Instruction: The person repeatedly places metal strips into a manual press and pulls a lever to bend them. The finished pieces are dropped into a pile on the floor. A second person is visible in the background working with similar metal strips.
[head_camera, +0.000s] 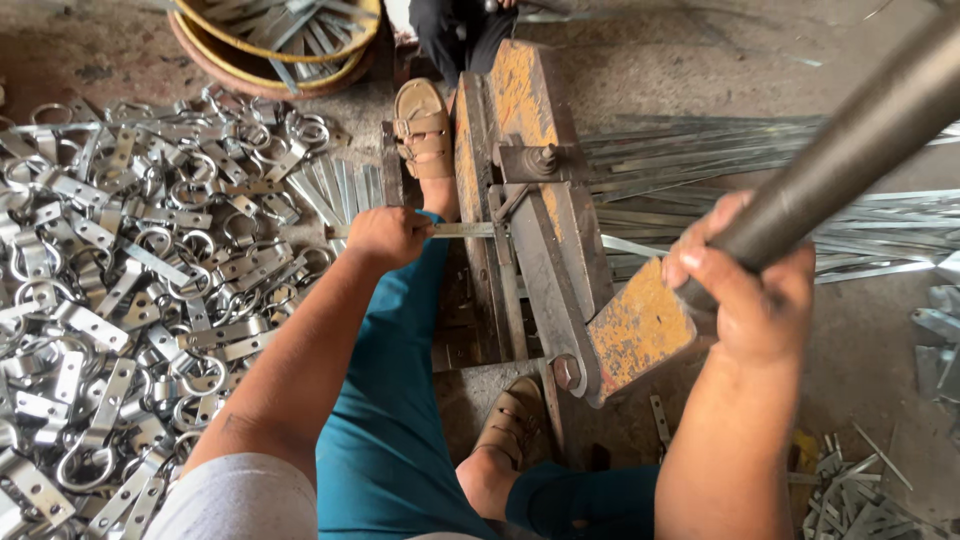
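Note:
My left hand (385, 236) grips a thin flat metal strip (462, 230) and holds it across the blade of a rusty yellow lever shear (520, 140) on the floor. My right hand (750, 290) is wrapped around the shear's long dark steel handle (860, 140), which rises toward the upper right. The handle joins a yellow block (635, 328) at the shear's near end. My sandalled feet (424, 130) rest beside the machine, one far, one near.
A large heap of cut metal plates with rings (130, 280) covers the floor on the left. Long metal strips (700, 150) lie to the right of the shear. A round basin with scrap (280, 40) sits at the top. Small offcuts (850, 500) lie at the lower right. Another person's dark trousers (455, 30) show at the top.

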